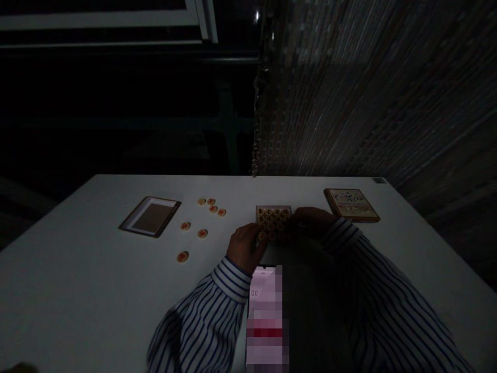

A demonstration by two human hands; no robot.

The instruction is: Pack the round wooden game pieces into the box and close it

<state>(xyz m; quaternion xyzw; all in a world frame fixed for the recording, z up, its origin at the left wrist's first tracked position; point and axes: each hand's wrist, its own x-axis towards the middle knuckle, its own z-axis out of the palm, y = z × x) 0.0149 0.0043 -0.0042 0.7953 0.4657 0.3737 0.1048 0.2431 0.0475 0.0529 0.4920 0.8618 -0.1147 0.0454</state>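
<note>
A small open tray (274,210) packed with round wooden game pieces sits on the white table (97,290). My left hand (245,247) rests at the tray's near left corner, fingers curled against the pieces. My right hand (312,220) lies along the tray's right side, fingers curled over its edge. Several loose round pieces (213,206) with red marks lie to the left of the tray, the nearest loose piece (183,256) well left of my left hand. Both sleeves are striped. The light is dim, so what the fingers pinch is unclear.
An empty box lid (150,216) with a brown rim lies at the left. A printed box (351,204) lies at the far right. A lit phone screen (266,316) hangs below my chest. A curtain-like wall (368,88) rises behind the table.
</note>
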